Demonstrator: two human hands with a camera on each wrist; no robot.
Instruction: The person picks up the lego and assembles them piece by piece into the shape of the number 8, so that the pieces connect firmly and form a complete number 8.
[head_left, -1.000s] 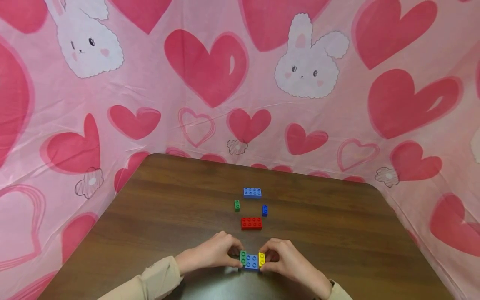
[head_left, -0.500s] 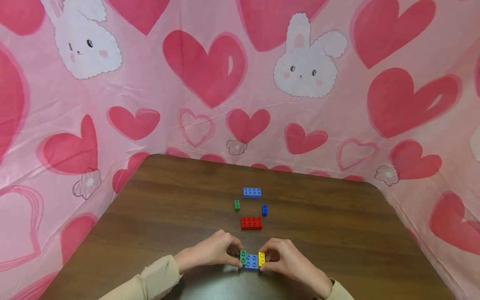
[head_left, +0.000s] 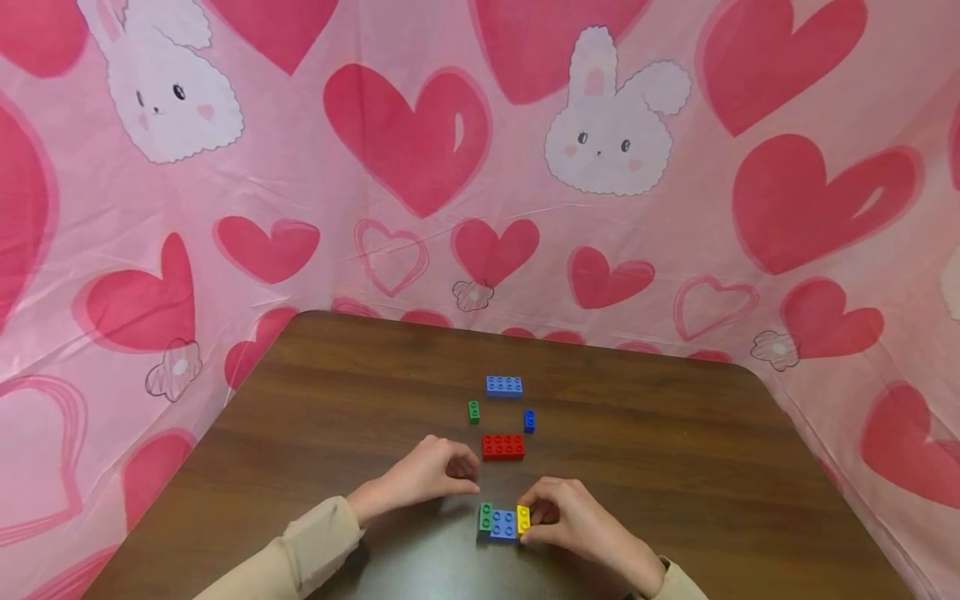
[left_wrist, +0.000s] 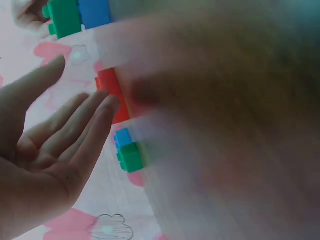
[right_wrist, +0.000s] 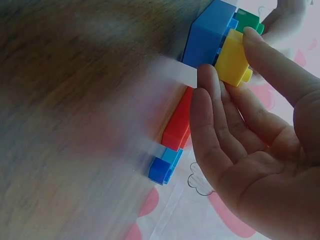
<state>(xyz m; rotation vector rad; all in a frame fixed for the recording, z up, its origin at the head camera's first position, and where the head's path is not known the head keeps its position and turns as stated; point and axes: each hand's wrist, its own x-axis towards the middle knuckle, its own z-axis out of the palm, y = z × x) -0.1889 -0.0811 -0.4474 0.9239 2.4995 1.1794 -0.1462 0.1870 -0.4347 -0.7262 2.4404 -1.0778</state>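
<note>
Near the front of the table a light blue brick (head_left: 503,525) bears a green brick (head_left: 485,517) on its left end and a yellow brick (head_left: 523,521) on its right end. My right hand (head_left: 573,521) pinches the yellow brick between thumb and fingers; the right wrist view shows the thumb on top of that yellow brick (right_wrist: 232,57). My left hand (head_left: 431,475) is off the bricks, just up and left of the green one, holding nothing. In the left wrist view its fingers are spread from the thumb, and the green brick (left_wrist: 65,19) is apart from them.
Beyond the hands lie a red brick (head_left: 503,447), a small green brick (head_left: 474,412), a small dark blue brick (head_left: 529,421) and a light blue brick (head_left: 504,386). They sit on a brown wooden table (head_left: 360,375), with a pink heart-patterned cloth (head_left: 420,150) behind and beside it.
My left hand has let go of the green brick and moved up and to the left. My right hand stays at the yellow brick.
</note>
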